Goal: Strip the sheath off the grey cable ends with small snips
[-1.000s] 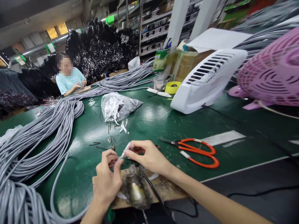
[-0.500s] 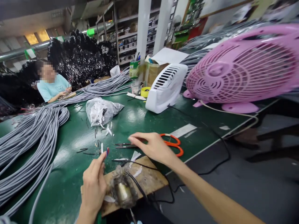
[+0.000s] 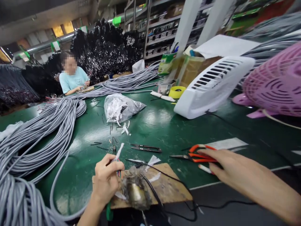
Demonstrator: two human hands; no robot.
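My left hand (image 3: 107, 175) is closed in a pinch on a bunch of thin coloured wires (image 3: 118, 172), with a white strip (image 3: 119, 151) sticking up from it. Over on the right, my right hand (image 3: 223, 161) has its fingers closed round the orange handles of the scissors (image 3: 199, 154), which lie low over the table with the blades pointing left. Thread snips (image 3: 147, 148) rest on the table between the two hands. Beside my left hand, a wooden board (image 3: 174, 185) carries a brass-coloured metal piece (image 3: 137, 193) wrapped in dirty clear material.
Bundles of grey cable (image 3: 47, 131) cover the left of the green table (image 3: 150, 128). A plastic bag (image 3: 122, 108) holds white scraps. A white fan (image 3: 211, 84), a pink fan (image 3: 277, 81) and yellow tape (image 3: 176, 92) stand farther back. A person (image 3: 74, 75) sits across.
My right hand has moved from above the snips to the scissors and closed on their handles. My left hand still pinches the wires; the white strip now shows more. The view has shifted right-to-left.
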